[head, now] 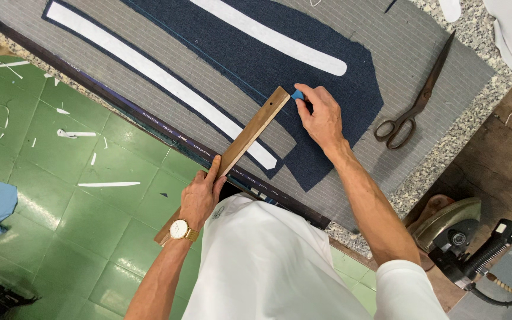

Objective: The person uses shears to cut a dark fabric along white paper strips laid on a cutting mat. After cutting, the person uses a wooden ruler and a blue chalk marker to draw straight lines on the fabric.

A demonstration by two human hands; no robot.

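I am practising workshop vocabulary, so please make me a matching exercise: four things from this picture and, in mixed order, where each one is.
Things:
1. wooden ruler
2. blue chalk
3. scissors
4. iron

Places:
A. pinched in the right hand
B. lower right, off the cloth
C. under the left hand
D. lying on the grey striped fabric, right of the navy piece

Pairs: 1-C, 2-A, 3-D, 4-B

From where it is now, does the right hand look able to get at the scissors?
Probably yes: the right hand, pinching blue chalk, is close to the scissors, which lie uncovered on the grey cloth with nothing between them.
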